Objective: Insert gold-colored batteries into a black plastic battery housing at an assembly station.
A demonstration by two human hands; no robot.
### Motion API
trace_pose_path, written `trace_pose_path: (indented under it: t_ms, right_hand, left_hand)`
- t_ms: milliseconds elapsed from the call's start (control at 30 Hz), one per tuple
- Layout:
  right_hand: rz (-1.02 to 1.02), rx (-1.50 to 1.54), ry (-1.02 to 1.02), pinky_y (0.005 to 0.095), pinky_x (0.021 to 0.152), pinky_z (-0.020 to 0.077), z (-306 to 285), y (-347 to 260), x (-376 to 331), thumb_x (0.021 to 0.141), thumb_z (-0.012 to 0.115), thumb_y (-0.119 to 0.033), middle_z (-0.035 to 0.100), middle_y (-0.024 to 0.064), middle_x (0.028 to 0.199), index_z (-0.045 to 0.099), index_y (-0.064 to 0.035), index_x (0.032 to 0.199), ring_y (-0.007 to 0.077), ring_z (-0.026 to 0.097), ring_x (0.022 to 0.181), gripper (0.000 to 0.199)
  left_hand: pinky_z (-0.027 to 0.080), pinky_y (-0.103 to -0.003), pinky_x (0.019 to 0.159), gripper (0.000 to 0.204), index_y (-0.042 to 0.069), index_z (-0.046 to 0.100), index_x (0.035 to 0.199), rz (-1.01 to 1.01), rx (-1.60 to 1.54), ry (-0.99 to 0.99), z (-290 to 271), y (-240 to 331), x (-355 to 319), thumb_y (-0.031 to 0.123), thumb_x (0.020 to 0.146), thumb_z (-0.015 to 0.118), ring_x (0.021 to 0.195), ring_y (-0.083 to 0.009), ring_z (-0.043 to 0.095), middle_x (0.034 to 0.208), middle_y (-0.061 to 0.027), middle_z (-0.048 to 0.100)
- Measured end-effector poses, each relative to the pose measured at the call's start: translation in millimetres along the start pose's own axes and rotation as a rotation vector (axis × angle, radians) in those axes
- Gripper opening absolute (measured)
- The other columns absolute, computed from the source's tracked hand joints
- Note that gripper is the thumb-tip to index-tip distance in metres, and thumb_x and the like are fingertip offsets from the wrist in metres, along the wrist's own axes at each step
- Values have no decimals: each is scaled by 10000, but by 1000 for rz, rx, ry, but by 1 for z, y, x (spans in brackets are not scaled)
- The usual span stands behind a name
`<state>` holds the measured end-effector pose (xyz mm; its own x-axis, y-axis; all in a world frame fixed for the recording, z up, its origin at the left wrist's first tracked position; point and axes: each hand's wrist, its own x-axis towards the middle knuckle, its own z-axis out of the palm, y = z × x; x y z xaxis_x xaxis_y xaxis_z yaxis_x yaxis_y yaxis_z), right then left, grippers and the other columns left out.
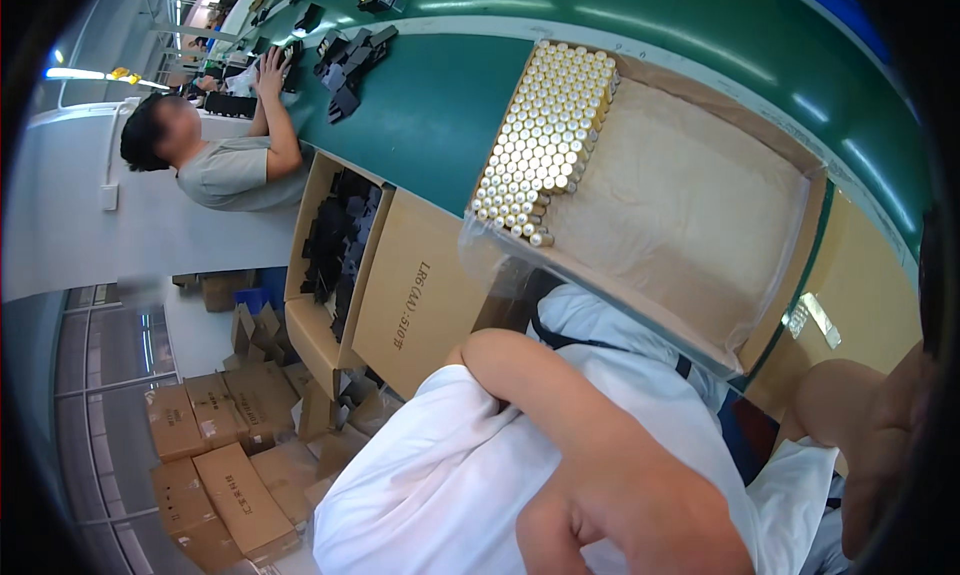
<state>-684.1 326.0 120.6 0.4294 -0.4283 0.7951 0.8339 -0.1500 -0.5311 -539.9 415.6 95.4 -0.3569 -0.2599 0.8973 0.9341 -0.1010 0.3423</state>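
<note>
My left hand point(650, 515) is raised close in front of my white shirt, its wrist bent downward. The thumb side shows, but the fingers run off the lower edge, so what they hold is hidden. At the right rim my right hand point(880, 455) is in shadow and partly cut off, its fingers not clear. Beyond both hands, a shallow cardboard tray point(690, 330) with a plastic liner rests at the bench edge. Upright cylindrical batteries point(545, 125) stand packed along its left side; brown liner shows across the rest. Neither hand touches the tray.
The green bench point(430, 105) carries black plastic parts point(350, 65). An open carton point(375, 275) of black parts stands left of the tray. A co-worker point(235, 175) handles parts farther left. Stacked cartons point(230, 475) fill the lower left. A shiny strip point(820, 320) lies right of the tray.
</note>
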Motion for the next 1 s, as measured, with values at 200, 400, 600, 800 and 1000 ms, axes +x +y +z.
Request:
trace_pose_path:
  t_ms: [200, 400, 600, 800, 1000]
  right_hand:
    - [52, -13, 54, 220, 644, 495, -12, 9, 5, 980, 655, -84, 689, 63, 888, 717, -31, 1152, 114, 580, 699, 191]
    - [391, -198, 300, 213, 651, 487, -20, 37, 12, 993, 626, -79, 679, 57, 879, 712, -30, 1137, 100, 569, 708, 176]
    - [1010, -295, 290, 205, 658, 479, 0, 114, 6, 1005, 597, -75, 668, 51, 870, 708, -29, 1122, 86, 557, 716, 168]
    - [1187, -529, 6, 223, 671, 469, 28, 162, -16, 929, 646, 62, 689, 45, 883, 724, -9, 1108, 92, 559, 727, 208]
    - [809, -951, -214, 265, 680, 492, 39, 198, -36, 935, 644, 64, 718, 69, 932, 723, 2, 1141, 148, 593, 742, 229]
  left_hand:
    - [549, -361, 651, 470, 36, 713, 1280, -15, -6, 21, -13, -4, -3, 9, 828, 587, 736, -277, 607, 1029, -156, 687]
    - [568, -372, 711, 468, 18, 707, 1289, 4, 15, 42, -16, -2, -4, 12, 851, 542, 808, -316, 632, 1108, -179, 691]
    - [586, -383, 771, 471, 0, 702, 1297, 24, 74, 94, -2, 19, -15, 15, 874, 496, 880, -355, 658, 1187, -202, 695]
    - [529, -381, 700, 375, 32, 678, 1215, 96, 35, 121, 18, 44, -36, 11, 881, 509, 792, -328, 587, 1068, -171, 663]
    - [460, -375, 608, 280, 71, 643, 1129, 181, 4, 159, 45, 63, -59, 4, 883, 528, 676, -286, 501, 926, -133, 622]
